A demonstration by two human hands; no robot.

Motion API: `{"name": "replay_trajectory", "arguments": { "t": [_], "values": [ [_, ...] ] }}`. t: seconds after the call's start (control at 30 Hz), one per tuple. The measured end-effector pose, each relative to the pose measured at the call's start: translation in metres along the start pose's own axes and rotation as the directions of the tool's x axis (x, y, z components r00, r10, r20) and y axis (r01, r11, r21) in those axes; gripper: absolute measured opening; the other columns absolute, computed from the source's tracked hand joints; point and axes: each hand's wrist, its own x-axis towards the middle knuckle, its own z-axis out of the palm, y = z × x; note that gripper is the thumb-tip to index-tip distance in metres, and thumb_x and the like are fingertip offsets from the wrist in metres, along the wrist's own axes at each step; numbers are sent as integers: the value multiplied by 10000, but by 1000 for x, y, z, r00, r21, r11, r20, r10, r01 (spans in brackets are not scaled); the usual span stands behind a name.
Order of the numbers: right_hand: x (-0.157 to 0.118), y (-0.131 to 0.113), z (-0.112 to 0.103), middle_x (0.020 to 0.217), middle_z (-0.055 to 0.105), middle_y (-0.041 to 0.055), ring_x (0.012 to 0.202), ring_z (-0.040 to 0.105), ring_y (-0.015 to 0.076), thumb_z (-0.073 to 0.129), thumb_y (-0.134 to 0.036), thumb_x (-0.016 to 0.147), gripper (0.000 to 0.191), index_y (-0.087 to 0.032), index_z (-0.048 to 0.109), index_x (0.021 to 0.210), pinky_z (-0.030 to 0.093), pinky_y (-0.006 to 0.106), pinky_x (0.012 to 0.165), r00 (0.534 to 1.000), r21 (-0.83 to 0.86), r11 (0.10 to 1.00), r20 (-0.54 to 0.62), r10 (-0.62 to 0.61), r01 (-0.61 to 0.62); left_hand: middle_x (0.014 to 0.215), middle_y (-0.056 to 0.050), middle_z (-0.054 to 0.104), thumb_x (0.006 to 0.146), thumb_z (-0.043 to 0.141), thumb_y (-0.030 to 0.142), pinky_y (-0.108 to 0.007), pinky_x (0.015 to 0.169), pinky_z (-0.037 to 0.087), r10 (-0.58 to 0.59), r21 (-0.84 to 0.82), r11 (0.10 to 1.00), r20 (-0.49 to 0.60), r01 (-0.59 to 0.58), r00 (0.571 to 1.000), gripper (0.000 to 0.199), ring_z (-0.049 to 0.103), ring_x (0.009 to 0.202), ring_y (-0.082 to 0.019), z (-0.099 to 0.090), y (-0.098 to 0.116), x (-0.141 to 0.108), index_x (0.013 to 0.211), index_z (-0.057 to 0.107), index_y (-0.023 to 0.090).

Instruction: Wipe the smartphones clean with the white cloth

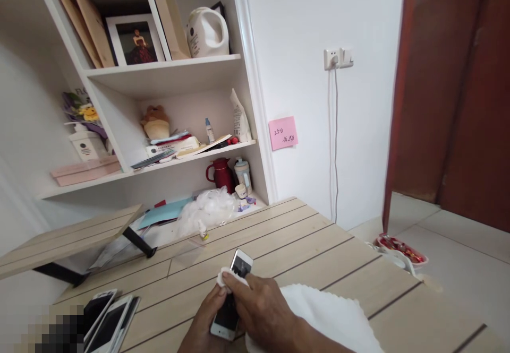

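A white phone with a dark screen (227, 316) is tilted above the wooden table (311, 252), near its front edge. My left hand (207, 310) grips the phone along its left side. Across the screen lies my right hand (261, 302), its fingers closed on a small white cloth (221, 277) pressed against the glass. Part of the cloth is hidden beneath the fingers. A larger white cloth (330, 313) is spread on the table, under and beside my right forearm.
Several phones (109, 325) lie at the lower left, beside a raised wooden stand (79, 236). Farther back are a small bottle (203, 231), crumpled clear plastic (211, 209) and white shelves (167, 71). A red basket (402, 249) stands on the floor at right.
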Motion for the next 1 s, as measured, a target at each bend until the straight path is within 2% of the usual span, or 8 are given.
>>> {"name": "replay_trajectory", "arguments": {
  "t": [0.13, 0.2, 0.37, 0.5, 0.6, 0.77, 0.93, 1.0],
  "values": [
    [3, 5, -2, 841, 675, 79, 688, 636, 183, 379, -172, 975, 499, -223, 372, 1471, 491, 264, 653, 985, -73, 983, -61, 162, -166, 1054, -79, 710, 805, 672, 325, -348, 792, 478, -26, -32, 999, 81, 29, 996, 451, 648, 909, -229, -3, 0, 1, 1254, 638, 291],
    [3, 7, -2, 819, 672, 78, 683, 629, 183, 353, -172, 985, 507, -183, 323, 1491, 485, 259, 645, 981, -87, 979, -75, 177, -183, 1054, -91, 709, 817, 651, 310, -357, 806, 476, -26, -27, 999, 126, 30, 992, 505, 649, 912, -238, -2, 1, 1, 1317, 588, 290],
    [1, 1, 6, 925, 686, 120, 712, 645, 211, 328, -174, 981, 515, -130, 289, 1493, 495, 293, 644, 997, -93, 993, -35, 66, -69, 1108, -91, 708, 761, 710, 323, -371, 815, 480, -1, -1, 1000, 7, 1, 1000, 626, 664, 903, -258, 1, 1, 0, 1364, 539, 298],
    [0, 3, 14, 837, 693, 85, 668, 646, 198, 324, -196, 996, 457, -156, 365, 1450, 487, 268, 612, 974, -84, 971, -57, 219, -223, 1121, -110, 710, 774, 717, 332, -351, 810, 489, 53, 39, 998, -64, -51, 997, 629, 670, 897, -239, 2, 2, -2, 1372, 533, 263],
    [1, 6, 16, 770, 688, 62, 643, 643, 185, 309, -210, 1010, 420, -174, 401, 1419, 486, 249, 604, 959, -57, 961, -100, 265, -272, 1085, -97, 725, 794, 703, 299, -333, 814, 493, 70, 73, 995, -33, -68, 997, 591, 676, 908, -232, 4, 3, -2, 1362, 544, 258],
    [4, 3, 15, 971, 700, 134, 757, 669, 223, 293, -211, 1005, 512, -128, 239, 1507, 530, 303, 656, 987, -11, 996, -132, 90, -92, 1167, -80, 715, 781, 707, 253, -368, 985, 434, 51, -15, 999, 51, -50, 997, 531, 624, 1117, -282, 3, -1, 0, 1303, 609, 264],
    [4, 10, 16, 817, 698, 83, 689, 672, 214, 317, -229, 1014, 429, -177, 391, 1433, 517, 289, 638, 945, -23, 951, -119, 304, -308, 1215, -104, 691, 797, 705, 277, -396, 929, 473, 38, -28, 999, -26, -38, 999, 591, 672, 1005, -265, 0, 1, 1, 1364, 540, 292],
    [3, 10, 16, 828, 697, 83, 694, 669, 213, 310, -227, 1015, 435, -174, 372, 1442, 516, 289, 639, 950, -11, 957, -124, 285, -289, 1184, -108, 706, 771, 731, 253, -390, 921, 481, 31, -34, 999, -58, -33, 998, 619, 672, 1011, -266, 0, 2, 0, 1361, 544, 284]
  ]
}}
